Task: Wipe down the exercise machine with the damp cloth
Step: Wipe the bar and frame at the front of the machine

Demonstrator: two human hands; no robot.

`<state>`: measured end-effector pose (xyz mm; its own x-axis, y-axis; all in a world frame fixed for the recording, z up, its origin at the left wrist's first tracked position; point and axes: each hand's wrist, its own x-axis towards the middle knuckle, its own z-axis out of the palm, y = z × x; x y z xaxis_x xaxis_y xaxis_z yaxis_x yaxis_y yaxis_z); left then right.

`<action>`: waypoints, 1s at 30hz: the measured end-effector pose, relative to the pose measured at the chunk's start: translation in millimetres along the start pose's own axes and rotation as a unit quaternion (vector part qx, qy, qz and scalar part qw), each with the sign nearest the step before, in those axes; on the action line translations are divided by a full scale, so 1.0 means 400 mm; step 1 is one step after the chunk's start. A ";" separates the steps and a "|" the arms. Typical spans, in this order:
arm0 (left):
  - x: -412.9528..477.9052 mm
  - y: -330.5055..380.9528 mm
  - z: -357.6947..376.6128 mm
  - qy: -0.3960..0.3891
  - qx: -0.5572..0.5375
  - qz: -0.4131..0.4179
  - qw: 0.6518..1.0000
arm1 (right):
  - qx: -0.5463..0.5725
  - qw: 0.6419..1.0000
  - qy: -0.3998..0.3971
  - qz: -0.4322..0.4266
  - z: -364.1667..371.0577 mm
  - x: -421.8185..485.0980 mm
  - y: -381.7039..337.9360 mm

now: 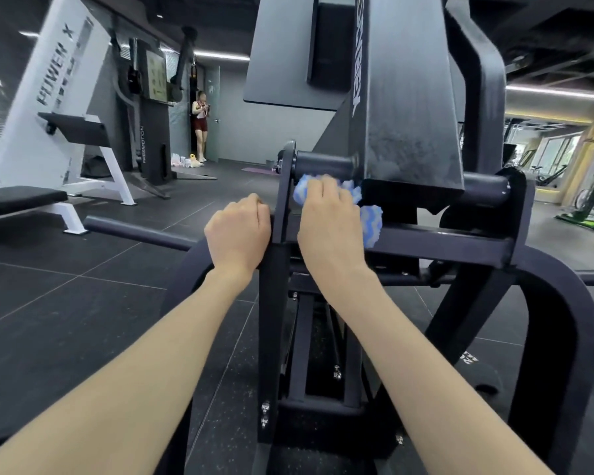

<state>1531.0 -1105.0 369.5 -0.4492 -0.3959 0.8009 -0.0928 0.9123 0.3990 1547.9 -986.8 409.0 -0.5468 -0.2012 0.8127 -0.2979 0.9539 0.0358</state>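
Open dark floor (83,303) lying to the left; black exercise machine (408,132) crowding centre and right. Both forearms reaching far. Right hand (330,221) gripping a blue-and-white cloth (371,221), fingers curled round it, just under the horizontal roller bar (323,163). Left hand (239,231) curling its fingers against the upright bracket (283,200); whether clamping it, cannot tell.

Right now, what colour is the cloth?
Blue and white wavy stripes on the cloth, in the head view.
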 end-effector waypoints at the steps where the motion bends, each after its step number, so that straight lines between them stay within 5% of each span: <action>1: 0.001 0.002 -0.001 -0.005 -0.001 -0.005 1.000 | 0.022 0.999 -0.021 -0.039 0.003 0.005 0.010; 3: 0.002 0.010 -0.010 -0.024 -0.008 -0.014 1.000 | 0.071 0.993 -0.070 -0.062 0.012 -0.005 0.022; 9: 0.029 0.026 -0.065 -0.146 -0.133 -0.085 0.977 | 0.054 0.996 0.052 -0.040 0.049 -0.072 0.188; 14: 0.033 0.126 -0.114 -0.094 -0.204 -0.068 0.972 | 0.122 0.988 0.046 0.089 0.026 -0.062 0.237; 20: 0.043 0.180 -0.069 -0.040 -0.126 -0.045 0.990 | 0.138 0.986 0.055 -0.077 0.040 -0.064 0.232; 25: 0.101 0.197 -0.057 0.022 -0.027 0.094 0.995 | 0.106 0.993 0.040 0.027 0.004 -0.076 0.395; 27: 0.113 0.195 -0.035 0.002 -0.019 0.172 0.985 | 0.181 0.976 0.086 0.085 -0.043 -0.049 0.373; 30: 0.111 0.178 -0.006 0.022 -0.002 0.210 0.977 | 0.238 0.934 0.265 0.030 -0.113 0.012 0.304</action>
<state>1506.6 -1057.8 434.8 -0.4085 0.0092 0.9127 0.0951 0.9949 0.0326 1544.6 -861.8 443.6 -0.1466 0.1073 0.9834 -0.6619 0.7281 -0.1782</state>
